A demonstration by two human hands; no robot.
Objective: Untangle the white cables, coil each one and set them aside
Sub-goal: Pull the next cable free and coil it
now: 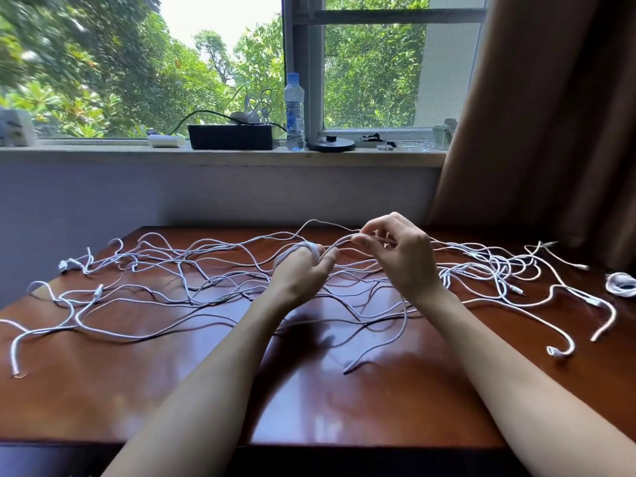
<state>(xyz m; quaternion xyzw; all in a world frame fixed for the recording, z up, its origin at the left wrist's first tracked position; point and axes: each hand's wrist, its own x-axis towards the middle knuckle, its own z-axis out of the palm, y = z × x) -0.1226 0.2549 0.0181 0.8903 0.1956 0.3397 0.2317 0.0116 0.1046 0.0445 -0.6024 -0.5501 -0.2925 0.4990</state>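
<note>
Many thin white cables [206, 270] lie spread in a loose tangle across the glossy reddish-brown wooden table [309, 390], reaching from its far left corner to its right edge, with free ends and plugs lying toward both sides. Both bare hands are raised just over the middle of the tangle, toward the far side of the table. The left hand [301, 273] has its fingers curled, and a small bundle of white cable turns [301, 251] is wound round them at the far end of the hand; its thumb points right. From that bundle one white strand [339, 244] rises rightward into the right hand [404, 263], which pinches it between thumb and forefinger just beside the left hand's fingertips and slightly farther away, while its other fingers curve loosely above. Past the pinch the strand's course is lost among the other cables running right. One wound white coil [621, 285] lies apart at the table's right edge, partly cut off by the frame. On the far windowsill [103, 153] stand a black rectangular box [232, 136] with wires on top, a clear plastic water bottle with a blue cap [295, 111] and a flat black round disc [331, 143]; a brown curtain [550, 115] hangs at the right.
</note>
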